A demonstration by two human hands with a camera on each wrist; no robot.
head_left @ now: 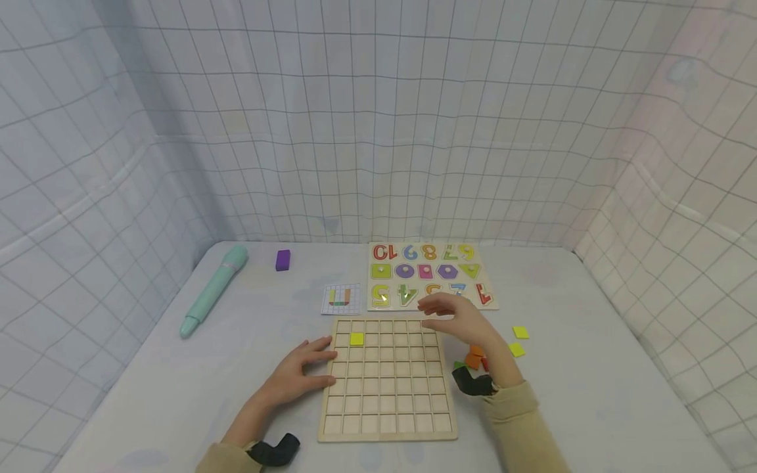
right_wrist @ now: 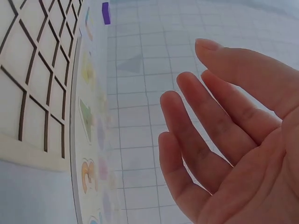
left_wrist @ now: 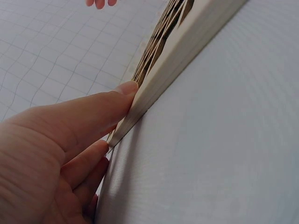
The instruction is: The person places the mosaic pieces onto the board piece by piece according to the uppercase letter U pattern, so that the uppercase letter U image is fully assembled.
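A wooden grid board (head_left: 387, 387) lies flat on the table, with a yellow square tile (head_left: 357, 339) in a cell near its far left corner. My left hand (head_left: 298, 373) rests at the board's left edge. Its thumb and fingertips touch the wooden rim (left_wrist: 154, 84) in the left wrist view. Above the board's far right corner hovers my right hand (head_left: 457, 320), palm inward and holding nothing. In the right wrist view, the fingers (right_wrist: 201, 123) are loosely bent and apart from the thumb.
Orange tiles (head_left: 474, 360), with bits of green and red, lie by the right wrist. Farther right are two yellow tiles (head_left: 520, 332). Behind the board are a pattern card (head_left: 341, 299) and a number puzzle (head_left: 390, 261). A purple block (head_left: 283, 260) and teal pen-shaped object (head_left: 214, 289) lie left.
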